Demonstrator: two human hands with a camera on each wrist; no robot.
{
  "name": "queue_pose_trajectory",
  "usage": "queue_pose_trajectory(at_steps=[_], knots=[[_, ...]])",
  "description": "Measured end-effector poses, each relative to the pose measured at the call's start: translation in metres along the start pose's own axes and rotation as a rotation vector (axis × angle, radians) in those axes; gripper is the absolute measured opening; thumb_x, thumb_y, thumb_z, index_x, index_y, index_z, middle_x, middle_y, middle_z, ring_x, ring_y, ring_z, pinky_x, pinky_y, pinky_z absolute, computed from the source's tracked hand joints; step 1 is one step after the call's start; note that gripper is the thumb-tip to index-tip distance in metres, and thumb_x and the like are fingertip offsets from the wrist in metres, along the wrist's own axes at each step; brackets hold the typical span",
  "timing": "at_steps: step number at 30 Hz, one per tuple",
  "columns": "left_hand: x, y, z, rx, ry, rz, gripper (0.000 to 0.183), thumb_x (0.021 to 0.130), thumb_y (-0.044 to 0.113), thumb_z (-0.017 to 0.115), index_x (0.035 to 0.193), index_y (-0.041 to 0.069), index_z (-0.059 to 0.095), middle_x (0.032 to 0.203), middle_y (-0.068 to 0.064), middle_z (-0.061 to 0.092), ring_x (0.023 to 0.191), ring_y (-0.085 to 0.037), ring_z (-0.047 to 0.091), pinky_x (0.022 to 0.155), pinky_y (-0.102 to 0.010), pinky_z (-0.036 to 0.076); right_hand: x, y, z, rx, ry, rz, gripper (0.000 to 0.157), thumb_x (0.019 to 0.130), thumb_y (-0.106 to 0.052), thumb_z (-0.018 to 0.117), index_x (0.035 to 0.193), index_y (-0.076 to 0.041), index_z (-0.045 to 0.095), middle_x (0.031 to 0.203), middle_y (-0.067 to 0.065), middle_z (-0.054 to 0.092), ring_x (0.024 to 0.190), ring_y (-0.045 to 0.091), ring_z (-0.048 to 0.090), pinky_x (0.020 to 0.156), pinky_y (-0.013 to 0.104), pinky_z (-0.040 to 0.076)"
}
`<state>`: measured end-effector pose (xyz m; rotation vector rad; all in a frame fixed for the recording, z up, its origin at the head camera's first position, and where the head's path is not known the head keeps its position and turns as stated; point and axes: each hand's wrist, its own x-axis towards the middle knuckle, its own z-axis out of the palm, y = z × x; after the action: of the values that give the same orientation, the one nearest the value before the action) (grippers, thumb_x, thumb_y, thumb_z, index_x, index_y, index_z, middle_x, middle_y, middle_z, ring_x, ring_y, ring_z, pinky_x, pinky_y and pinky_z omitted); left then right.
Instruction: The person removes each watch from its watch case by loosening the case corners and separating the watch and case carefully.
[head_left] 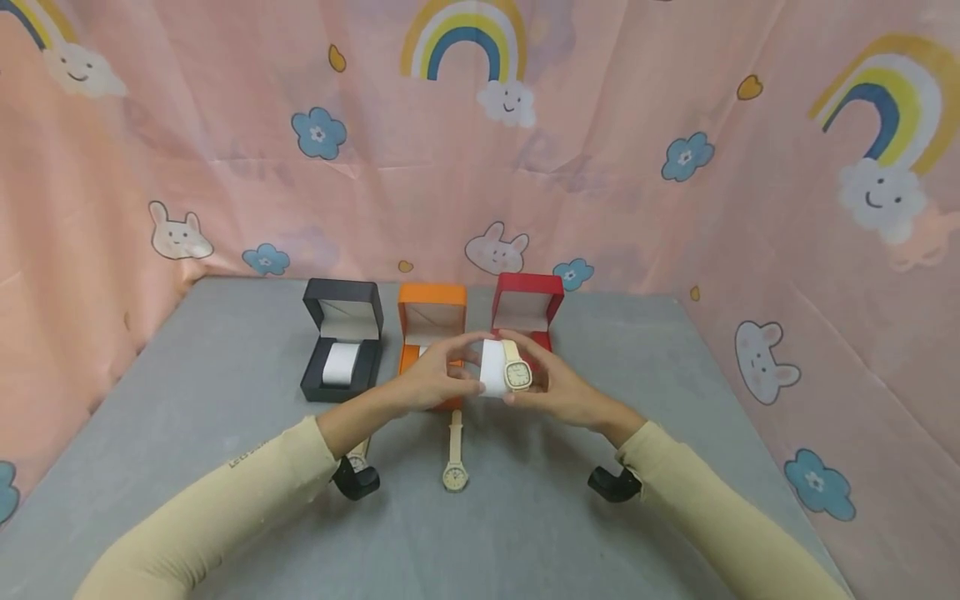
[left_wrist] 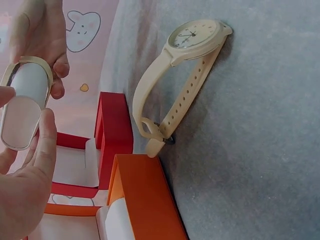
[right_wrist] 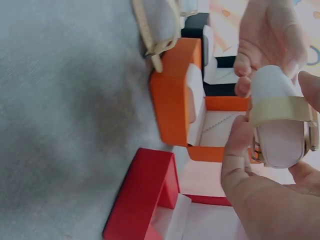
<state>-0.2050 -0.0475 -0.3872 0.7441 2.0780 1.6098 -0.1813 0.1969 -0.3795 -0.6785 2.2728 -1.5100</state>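
Above the table, both hands hold a white watch cushion [head_left: 491, 368] between them. A cream wristwatch [head_left: 517, 375] with a squarish face is wrapped around the cushion, nearer its right end. My left hand [head_left: 442, 372] grips the cushion's left end between thumb and fingers. At the other end, my right hand [head_left: 562, 385] pinches the cushion beside the strap. The right wrist view shows the strap [right_wrist: 280, 110] encircling the cushion. Right behind the hands stands an open red watch box [head_left: 528, 287], partly hidden. An open orange watch box [head_left: 432, 296] is partly covered by the left hand.
An open black watch box [head_left: 341, 292] with a white cushion [head_left: 341, 363] stands at the left. A cream round-faced watch [head_left: 454, 475] lies in front of the orange box. Another watch [head_left: 358, 457] is partly hidden by the left wrist. Pink curtains [head_left: 600, 192] border the grey table [head_left: 525, 533].
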Motion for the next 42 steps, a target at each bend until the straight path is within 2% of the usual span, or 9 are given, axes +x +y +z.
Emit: queue_pose_trajectory(at_steps=[5, 8, 13, 17, 21, 25, 32, 36, 42], knots=[[0.0, -0.001, 0.0, -0.029, -0.011, 0.025, 0.071, 0.089, 0.001, 0.067, 0.154, 0.011, 0.04, 0.134, -0.026, 0.056, 0.091, -0.019, 0.07, 0.084, -0.029, 0.059, -0.004, -0.004, -0.004, 0.033, -0.066, 0.091, 0.082, 0.097, -0.023, 0.066, 0.161, -0.041, 0.018, 0.162, 0.006, 0.026, 0.137, 0.037, 0.036, 0.101, 0.051, 0.053], [-0.001, -0.001, -0.002, -0.03, -0.017, 0.025, 0.072, 0.089, 0.0, 0.067, 0.154, 0.011, 0.039, 0.135, -0.026, 0.056, 0.091, -0.019, 0.071, 0.085, -0.029, 0.059, -0.006, -0.007, -0.008, 0.028, -0.084, 0.159, 0.075, 0.101, -0.03, 0.06, 0.16, -0.046, 0.016, 0.162, 0.005, 0.025, 0.132, 0.035, 0.04, 0.099, 0.053, 0.052], [-0.002, 0.001, -0.002, -0.016, -0.032, 0.024, 0.071, 0.09, 0.002, 0.067, 0.154, 0.011, 0.039, 0.136, -0.026, 0.055, 0.093, -0.021, 0.071, 0.088, -0.031, 0.059, -0.006, -0.01, -0.01, 0.029, -0.065, 0.192, 0.065, 0.104, -0.034, 0.053, 0.16, -0.041, 0.022, 0.152, 0.01, 0.036, 0.119, 0.033, 0.048, 0.093, 0.045, 0.052], [-0.004, 0.002, -0.002, -0.014, -0.037, 0.013, 0.069, 0.091, 0.004, 0.067, 0.154, 0.012, 0.039, 0.138, -0.026, 0.055, 0.095, -0.021, 0.071, 0.089, -0.033, 0.059, -0.006, -0.011, -0.011, 0.043, -0.053, 0.185, 0.063, 0.104, -0.032, 0.056, 0.16, -0.037, 0.027, 0.136, 0.013, 0.047, 0.104, 0.03, 0.055, 0.087, 0.037, 0.052], [-0.005, 0.002, -0.002, -0.021, -0.029, -0.004, 0.07, 0.091, 0.005, 0.067, 0.155, 0.013, 0.038, 0.14, -0.026, 0.053, 0.096, -0.022, 0.071, 0.088, -0.033, 0.059, -0.006, -0.01, -0.013, 0.056, -0.044, 0.167, 0.062, 0.104, -0.028, 0.056, 0.16, -0.033, 0.029, 0.131, 0.012, 0.05, 0.101, 0.027, 0.055, 0.082, 0.031, 0.052], [-0.005, 0.003, -0.003, -0.035, -0.018, -0.008, 0.072, 0.091, 0.005, 0.068, 0.155, 0.014, 0.038, 0.14, -0.026, 0.053, 0.096, -0.021, 0.071, 0.088, -0.032, 0.059, -0.005, -0.012, -0.014, 0.065, -0.034, 0.165, 0.063, 0.104, -0.027, 0.057, 0.16, -0.032, 0.029, 0.137, 0.01, 0.05, 0.101, 0.034, 0.058, 0.08, 0.03, 0.052], [-0.009, 0.004, -0.005, -0.059, -0.011, -0.033, 0.071, 0.09, 0.007, 0.069, 0.154, 0.014, 0.039, 0.136, -0.024, 0.054, 0.099, -0.022, 0.069, 0.09, -0.033, 0.058, -0.006, -0.012, -0.015, 0.066, -0.001, 0.176, 0.064, 0.1, -0.029, 0.062, 0.157, -0.035, 0.034, 0.15, 0.01, 0.045, 0.12, 0.032, 0.051, 0.088, 0.037, 0.053], [-0.01, 0.005, -0.009, -0.066, 0.012, -0.08, 0.07, 0.091, 0.008, 0.069, 0.154, 0.016, 0.039, 0.141, -0.023, 0.052, 0.108, -0.028, 0.067, 0.092, -0.035, 0.059, -0.007, -0.009, -0.018, 0.111, 0.019, 0.173, 0.065, 0.1, -0.025, 0.063, 0.158, -0.029, 0.034, 0.156, 0.013, 0.041, 0.133, 0.034, 0.043, 0.097, 0.046, 0.054], [-0.009, 0.003, -0.013, -0.063, 0.037, -0.107, 0.071, 0.092, 0.009, 0.069, 0.155, 0.019, 0.038, 0.143, -0.022, 0.052, 0.113, -0.031, 0.065, 0.093, -0.034, 0.058, -0.009, -0.004, -0.022, 0.146, 0.065, 0.184, 0.066, 0.101, -0.023, 0.062, 0.159, -0.03, 0.032, 0.16, 0.014, 0.035, 0.142, 0.038, 0.035, 0.107, 0.058, 0.046]])
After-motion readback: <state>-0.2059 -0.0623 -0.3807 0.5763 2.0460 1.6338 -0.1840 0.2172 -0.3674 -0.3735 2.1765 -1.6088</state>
